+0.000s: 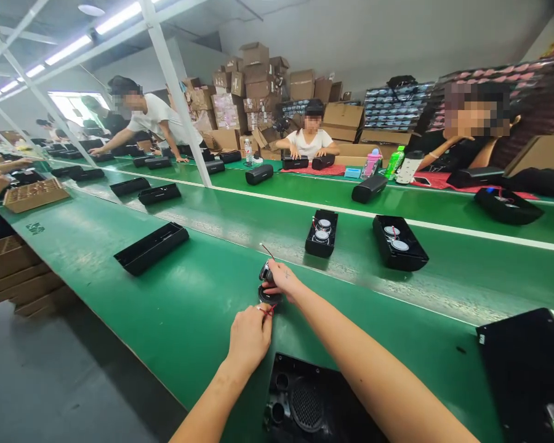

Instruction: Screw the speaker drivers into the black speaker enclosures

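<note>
In the head view, my right hand [284, 280] is closed around a small round speaker driver [264, 271] tilted on its edge, with a thin wire sticking up behind it. Just below, a second speaker driver [268, 296] sits under my right fingers; whether it rests on the table is hard to make out. Red wires [268, 311] run from it to my left hand [250, 335], whose fingertips are pinched on them. Nearest me lies a black speaker housing [307, 403] with a round grille and two round openings, partly covered by my right forearm.
An open black case [152, 248] lies left on the green table [203, 289]. Two housings with drivers, one [321, 232] ahead and another [401, 242] to its right, rest on the conveyor. A large black panel [526, 375] stands at right. Co-workers sit opposite.
</note>
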Available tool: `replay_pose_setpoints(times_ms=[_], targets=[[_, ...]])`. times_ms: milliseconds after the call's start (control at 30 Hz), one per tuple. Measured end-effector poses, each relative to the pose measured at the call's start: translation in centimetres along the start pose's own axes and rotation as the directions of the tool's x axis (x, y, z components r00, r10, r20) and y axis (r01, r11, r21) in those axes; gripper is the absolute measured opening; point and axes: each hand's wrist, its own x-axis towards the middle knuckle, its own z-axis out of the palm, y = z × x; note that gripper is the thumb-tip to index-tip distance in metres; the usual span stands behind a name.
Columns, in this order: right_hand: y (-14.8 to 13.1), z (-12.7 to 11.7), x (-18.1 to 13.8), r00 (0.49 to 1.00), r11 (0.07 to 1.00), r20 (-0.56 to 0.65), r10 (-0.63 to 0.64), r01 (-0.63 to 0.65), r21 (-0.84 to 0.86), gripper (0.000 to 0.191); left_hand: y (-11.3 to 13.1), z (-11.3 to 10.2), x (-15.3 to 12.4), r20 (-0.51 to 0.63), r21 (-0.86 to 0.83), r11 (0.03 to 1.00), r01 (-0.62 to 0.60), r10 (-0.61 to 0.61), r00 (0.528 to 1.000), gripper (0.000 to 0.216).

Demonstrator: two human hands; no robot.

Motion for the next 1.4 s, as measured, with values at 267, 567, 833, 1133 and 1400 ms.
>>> replay_pose_setpoints(times_ms=[267,567,833,1133,1400], targets=[[-0.4,0.2,-0.3,1.0,1.0,-0.007,0.019,-0.019,0.018,0.038,-0.8,-0.1,0.0,-0.005,-0.161,0.978,-0.131,0.131,0.991,0.024],[0.0,-0.2,-1.1,1.0,0.999,0.0,-0.016,0.016,0.043,0.035,-1.8,-1.6,-1.5,-0.004,-0.291,0.907,-0.305,0.318,0.948,0.02],[0.6,-0.6,-1.7,0.995,0.993,0.054,-0.085,0.081,0.081,0.037,-3.8,-3.0,-4.5,-0.06,-0.412,0.803,-0.43,0.447,0.892,0.022],[0.4,-1.9,-3.1,0.987,0.984,0.088,-0.136,0.124,0.129,0.036,-6.8,-2.7,-5.9,-0.076,-0.319,0.897,-0.305,0.296,0.952,0.032],[-1.8,-8.6,-10.0,0.973,0.957,0.178,-0.15,0.097,0.273,0.037,-7.1,-3.1,-5.8,-0.01,-0.253,0.955,-0.158,0.161,0.987,0.042]])
